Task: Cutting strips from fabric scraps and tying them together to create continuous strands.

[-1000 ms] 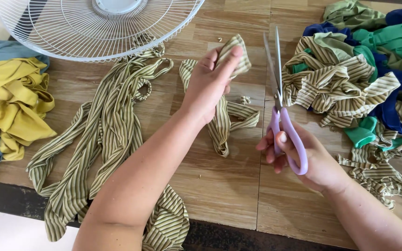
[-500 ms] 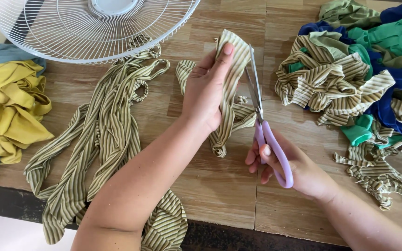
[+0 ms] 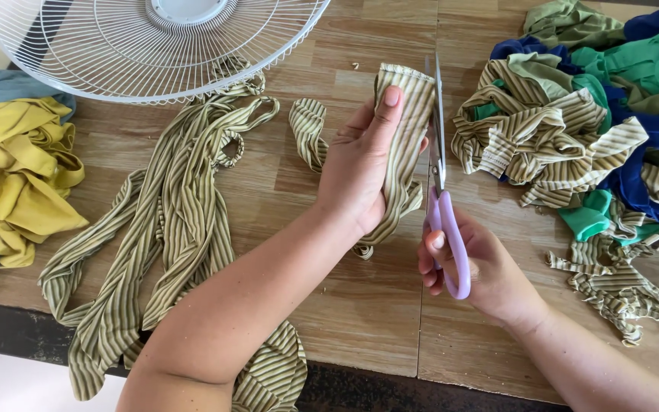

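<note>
Leftmost, yellow cloth (image 3: pixel 9 175) and loose striped strips (image 3: pixel 162 221) lie on the wooden table (image 3: pixel 360 320). At frame centre, the left hand (image 3: pixel 356 172) pinches a folded striped strip (image 3: pixel 406 114). The right hand (image 3: pixel 474 267) grips purple-handled scissors (image 3: pixel 442 183), blades apparently nearly closed alongside the strip.

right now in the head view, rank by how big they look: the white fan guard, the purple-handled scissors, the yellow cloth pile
1. white fan guard, though cut off at the top edge
2. yellow cloth pile
3. purple-handled scissors, in the right hand
</note>
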